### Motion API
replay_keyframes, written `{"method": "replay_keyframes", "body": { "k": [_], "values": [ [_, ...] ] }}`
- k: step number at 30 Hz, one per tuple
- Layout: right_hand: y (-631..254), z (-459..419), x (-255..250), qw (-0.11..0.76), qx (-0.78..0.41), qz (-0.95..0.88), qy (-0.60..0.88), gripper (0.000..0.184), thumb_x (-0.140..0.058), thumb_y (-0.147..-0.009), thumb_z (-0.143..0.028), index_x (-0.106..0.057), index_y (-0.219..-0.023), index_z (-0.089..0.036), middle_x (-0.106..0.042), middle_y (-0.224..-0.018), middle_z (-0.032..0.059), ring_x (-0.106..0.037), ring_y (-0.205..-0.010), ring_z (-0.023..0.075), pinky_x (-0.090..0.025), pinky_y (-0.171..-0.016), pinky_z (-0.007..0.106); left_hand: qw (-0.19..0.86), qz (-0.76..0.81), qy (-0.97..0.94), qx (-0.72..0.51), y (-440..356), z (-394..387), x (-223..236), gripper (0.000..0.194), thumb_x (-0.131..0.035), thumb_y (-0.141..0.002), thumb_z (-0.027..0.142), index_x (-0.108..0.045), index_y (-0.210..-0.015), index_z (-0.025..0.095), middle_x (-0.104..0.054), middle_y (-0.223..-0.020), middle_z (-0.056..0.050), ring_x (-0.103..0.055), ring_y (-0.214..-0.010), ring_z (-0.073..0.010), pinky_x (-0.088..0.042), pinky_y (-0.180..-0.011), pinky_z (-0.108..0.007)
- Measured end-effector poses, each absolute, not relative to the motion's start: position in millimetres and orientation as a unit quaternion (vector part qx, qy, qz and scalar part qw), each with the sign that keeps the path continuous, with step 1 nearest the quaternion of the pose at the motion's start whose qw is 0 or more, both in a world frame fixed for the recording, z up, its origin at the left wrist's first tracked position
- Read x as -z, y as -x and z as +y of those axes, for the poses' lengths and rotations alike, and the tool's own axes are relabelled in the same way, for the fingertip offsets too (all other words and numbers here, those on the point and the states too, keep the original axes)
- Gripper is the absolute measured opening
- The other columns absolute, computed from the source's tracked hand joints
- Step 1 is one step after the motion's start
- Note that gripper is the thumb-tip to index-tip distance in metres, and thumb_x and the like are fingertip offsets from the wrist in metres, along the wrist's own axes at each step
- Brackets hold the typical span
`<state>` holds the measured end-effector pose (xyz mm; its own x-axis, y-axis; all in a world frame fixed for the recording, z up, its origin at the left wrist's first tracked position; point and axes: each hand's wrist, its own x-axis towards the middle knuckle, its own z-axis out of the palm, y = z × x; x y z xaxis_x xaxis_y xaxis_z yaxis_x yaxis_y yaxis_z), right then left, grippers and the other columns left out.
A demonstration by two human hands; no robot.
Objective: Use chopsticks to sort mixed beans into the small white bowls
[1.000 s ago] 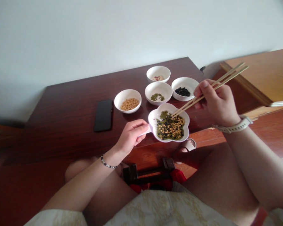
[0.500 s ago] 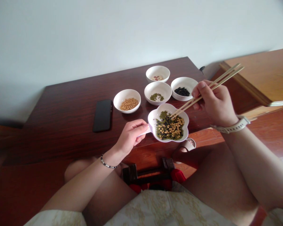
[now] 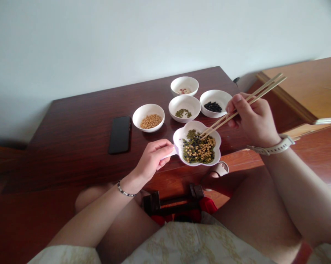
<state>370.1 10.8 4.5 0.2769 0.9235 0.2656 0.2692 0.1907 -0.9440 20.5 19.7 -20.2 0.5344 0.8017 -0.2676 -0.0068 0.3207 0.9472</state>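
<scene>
Knees and a pale patterned skirt (image 3: 182,242) filled the near edge, with a dark stool frame (image 3: 173,203) just beyond them. The left hand (image 3: 153,157) was closed in a pinch on the short handle of the flower dish (image 3: 179,141), which sat at the near edge of the table (image 3: 80,146), steadying it. The dish held mixed yellow, green and black beans. The right hand (image 3: 250,117) gripped a pair of chopsticks (image 3: 237,110), fingers curled round them, and their tips rested together in the far part of the bean heap; whether a bean was caught between them was too small to tell. To pick well, the tips should close on a single bean from both sides, with light pressure so that a round bean does not squirt out, while the left hand keeps the dish from sliding. Farther off stood four white bowls: one of soybeans (image 3: 149,117) to the left, one of green beans (image 3: 184,108) in the middle, one of black beans (image 3: 213,102) to the right, and the farthest (image 3: 184,86) with a few pale and reddish bits. A black phone (image 3: 120,134) lay flat to the left of them. The table was dark polished wood against a plain white wall; lighter wooden furniture (image 3: 305,88) stood to the right.
</scene>
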Motion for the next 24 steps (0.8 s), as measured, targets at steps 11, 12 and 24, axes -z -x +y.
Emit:
{"method": "replay_keyframes", "body": {
  "k": [11,12,24],
  "values": [
    [-366.6,10.8,-5.6,0.568,-0.296,-0.523,0.562,0.076,-0.094,-0.106,-0.096,-0.075,-0.081,-0.027,-0.062,-0.063,0.0027,-0.051,-0.053,0.0167,-0.032,-0.052,0.036,0.716,0.385,-0.509,-0.284,-19.8,19.6,20.9,0.035,-0.092,-0.112,0.044,-0.076,-0.091,0.02,-0.052,-0.07,0.006,-0.034,-0.063,-0.0111,-0.017,-0.062,-0.029],
    [-366.7,10.8,-5.3,0.569,-0.295,-0.523,0.561,0.076,-0.093,-0.106,-0.096,-0.075,-0.081,-0.027,-0.062,-0.063,0.0028,-0.051,-0.053,0.0169,-0.032,-0.052,0.036,0.718,0.38,-0.509,-0.285,-19.4,19.7,21.8,0.034,-0.091,-0.113,0.043,-0.076,-0.092,0.02,-0.052,-0.07,0.006,-0.034,-0.063,-0.0112,-0.017,-0.062,-0.029],
    [-366.5,11.9,-4.8,0.568,-0.302,-0.523,0.56,0.076,-0.094,-0.105,-0.096,-0.077,-0.082,-0.026,-0.062,-0.063,0.002,-0.048,-0.053,0.016,-0.03,-0.052,0.036,0.72,0.379,-0.507,-0.284,-19.3,19.2,23.0,0.034,-0.091,-0.113,0.044,-0.077,-0.093,0.02,-0.05,-0.069,0.007,-0.033,-0.063,-0.0113,-0.016,-0.062,-0.03]
  ]
}}
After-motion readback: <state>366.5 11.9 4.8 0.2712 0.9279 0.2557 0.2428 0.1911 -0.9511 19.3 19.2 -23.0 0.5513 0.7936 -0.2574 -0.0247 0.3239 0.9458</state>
